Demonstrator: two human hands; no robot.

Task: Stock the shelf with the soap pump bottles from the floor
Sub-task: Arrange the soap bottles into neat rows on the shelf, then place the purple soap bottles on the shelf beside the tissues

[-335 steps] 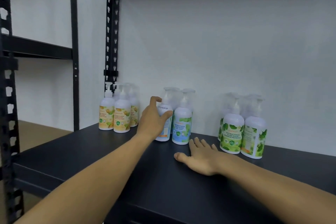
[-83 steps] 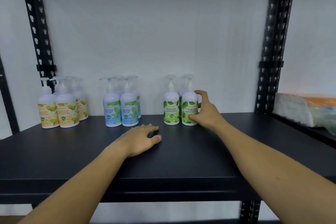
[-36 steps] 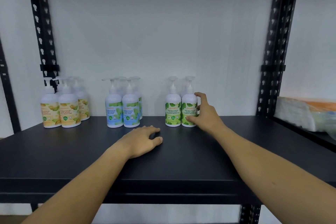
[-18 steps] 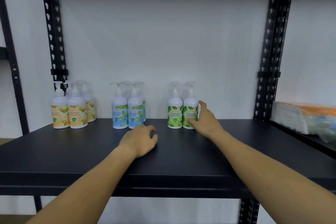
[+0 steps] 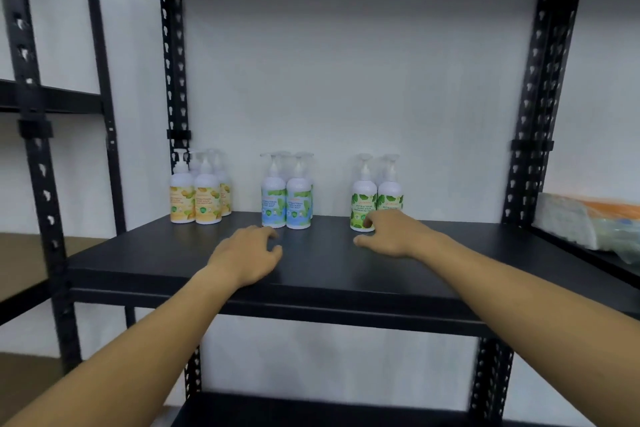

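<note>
Stocking looks nearly done: three clusters of white plastic soap pump bottles stand along the back of the black metal shelf (image 5: pixel 346 274), yellow-labelled (image 5: pixel 195 199) at ten o'clock, blue-labelled (image 5: pixel 287 204) at twelve, green-labelled (image 5: pixel 363 203) at one. The floor is out of view.

The right hand (image 5: pixel 388 232) sits just before the green pair, its grip loosely curled and holding nothing; the left hand (image 5: pixel 247 253) rests relaxed on the shelf.

"ANTIBACTERIAL HAND WASH", green-label bottle (image 5: pixel 363 199)

Plastic-wrapped packages (image 5: pixel 585 222) lie on the neighbouring rack (image 5: pixel 588 255) at right
</note>
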